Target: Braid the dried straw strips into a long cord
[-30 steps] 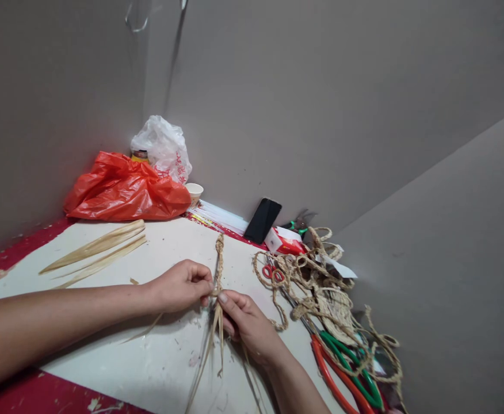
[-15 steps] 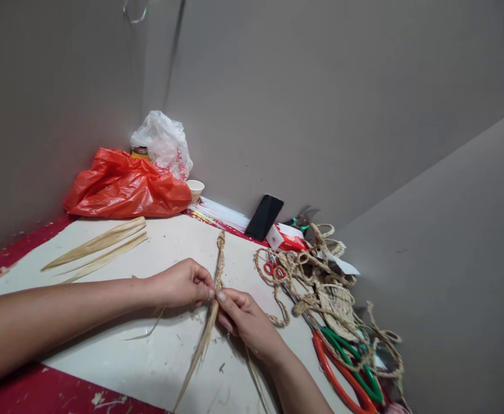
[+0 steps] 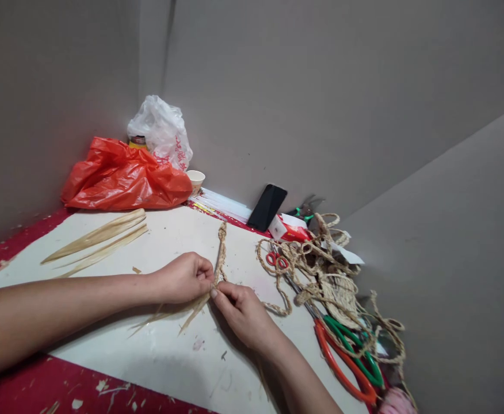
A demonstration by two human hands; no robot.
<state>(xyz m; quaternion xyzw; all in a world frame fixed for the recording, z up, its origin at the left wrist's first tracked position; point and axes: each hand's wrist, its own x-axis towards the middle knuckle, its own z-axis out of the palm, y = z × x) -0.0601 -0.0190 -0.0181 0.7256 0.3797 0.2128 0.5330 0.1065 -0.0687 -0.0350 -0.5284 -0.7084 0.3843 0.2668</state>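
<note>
A thin braid of dry straw (image 3: pixel 221 250) lies on the white tabletop (image 3: pixel 178 356), running away from me. My left hand (image 3: pixel 183 278) is closed and pinches the braid's near end from the left. My right hand (image 3: pixel 241 310) is closed too, its fingertips pinching the same spot from the right. Loose straw strands (image 3: pixel 170 313) fan out to the left below my left hand.
Flat straw leaves (image 3: pixel 99 238) lie at the left. A red plastic bag (image 3: pixel 122 175), a white bag (image 3: pixel 161 132) and a small cup (image 3: pixel 195 178) sit in the corner. A black phone (image 3: pixel 267 207), tangled braided cord (image 3: pixel 325 276), small red scissors (image 3: pixel 277 260) and large red and green scissors (image 3: pixel 347 356) crowd the right.
The loose strands have swung from pointing toward me to fanning out leftward under my left hand. Both hands stay pinched at the braid's end; the view has dropped slightly.
</note>
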